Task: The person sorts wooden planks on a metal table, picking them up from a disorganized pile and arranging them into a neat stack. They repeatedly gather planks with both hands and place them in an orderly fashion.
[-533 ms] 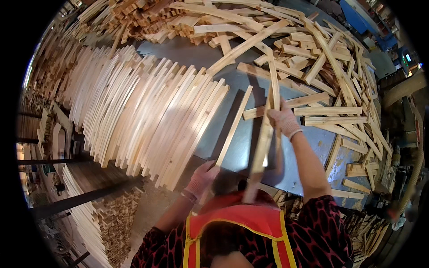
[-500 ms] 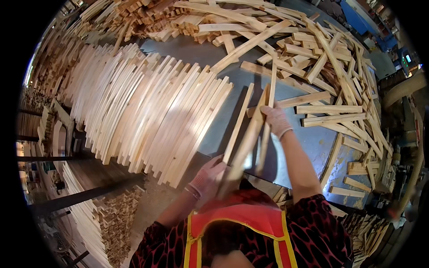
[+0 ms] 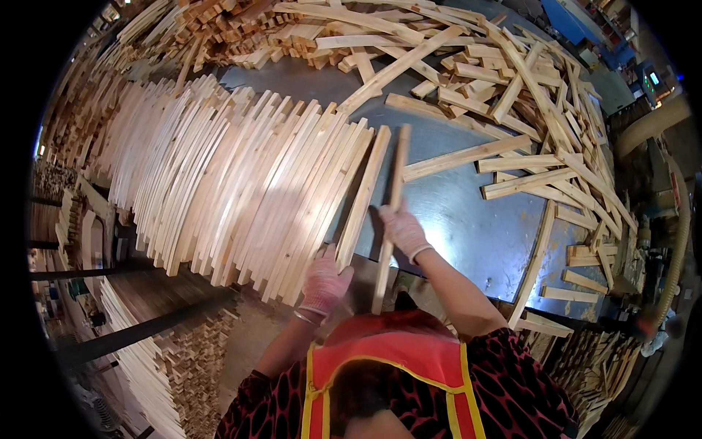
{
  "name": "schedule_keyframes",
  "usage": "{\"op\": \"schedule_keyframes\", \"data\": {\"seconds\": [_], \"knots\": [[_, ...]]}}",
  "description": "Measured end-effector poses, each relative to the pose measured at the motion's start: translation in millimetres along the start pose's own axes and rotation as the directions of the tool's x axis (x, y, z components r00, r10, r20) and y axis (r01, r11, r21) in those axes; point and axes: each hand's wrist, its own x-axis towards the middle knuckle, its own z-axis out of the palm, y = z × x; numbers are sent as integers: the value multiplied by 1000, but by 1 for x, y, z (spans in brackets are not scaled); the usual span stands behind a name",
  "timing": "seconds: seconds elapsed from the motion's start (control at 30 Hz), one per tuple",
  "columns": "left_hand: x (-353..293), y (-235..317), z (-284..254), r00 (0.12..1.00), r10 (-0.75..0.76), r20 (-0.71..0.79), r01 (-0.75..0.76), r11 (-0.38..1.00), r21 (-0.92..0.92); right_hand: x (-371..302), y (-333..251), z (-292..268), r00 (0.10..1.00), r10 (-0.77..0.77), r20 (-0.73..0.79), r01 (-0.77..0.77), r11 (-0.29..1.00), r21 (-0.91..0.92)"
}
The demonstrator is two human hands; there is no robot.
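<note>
My left hand, in a pale pinkish work glove, is closed round the near end of a wooden strip. This strip lies just right of a long row of wooden strips set side by side, with a narrow dark gap between. To its right, my right hand, gloved too, grips a second wooden strip about its middle. The near end of that strip hangs past the table's edge. Its far end is slightly blurred. My right fingers are partly hidden behind the back of the glove.
A jumbled heap of wooden pieces covers the far right of the metal table. One loose piece points toward my right hand. Stacked wood stands lower left beside a dark bar. A ribbed hose hangs at the right.
Both hands have moved left with the strips, and my right hand has come nearer to me. The left strip now lies closer to the row. The blurred, tilted strip between my hands no longer shows there.
</note>
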Motion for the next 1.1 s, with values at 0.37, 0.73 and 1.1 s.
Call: {"op": "schedule_keyframes", "data": {"seconds": [0.37,0.73,1.1], "knots": [[57,39,2,980,154,-125,-40,771,636,77,93,-149,933,-308,-184,166,824,-541],[71,172,34,986,57,154,-119,892,436,-13,192,-236,754,31,-656,-185,969,-166],[43,95,82,981,126,146,-45,885,-463,-84,205,-131,496,782,-378,72,397,915]]}}
